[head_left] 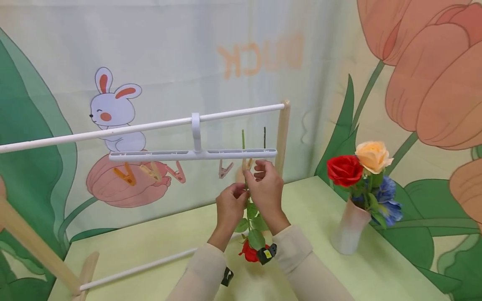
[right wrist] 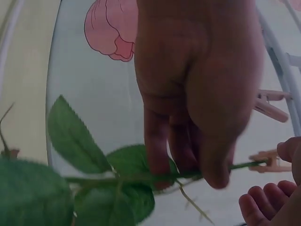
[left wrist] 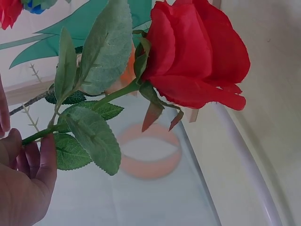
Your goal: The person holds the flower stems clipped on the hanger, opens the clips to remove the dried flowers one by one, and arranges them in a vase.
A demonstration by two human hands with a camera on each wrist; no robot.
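A red artificial rose [head_left: 250, 252] hangs head down below the white hanger [head_left: 162, 156], its stem tip rising through the hanger bar. My left hand [head_left: 230, 205] pinches the rose's green stem between thumb and fingers, above the leaves [left wrist: 106, 42]. Higher up, my right hand [head_left: 266, 188] is beside a pale orange clip [right wrist: 270, 161] that has the stem in its jaws. The thumb overlaps the end of the clip in the right wrist view; the other fingers are bent and apart from it. A second, dark stem [head_left: 265, 138] pokes up through the hanger further right.
The hanger hooks over a white rod [head_left: 150, 126] on a wooden-legged rack. Orange [head_left: 125, 173], yellow [head_left: 151, 170] and pink clips [head_left: 175, 171] hang at left, a pale one [head_left: 225, 168] nearer the hands. A vase [head_left: 350, 230] of red, peach and blue flowers stands at right.
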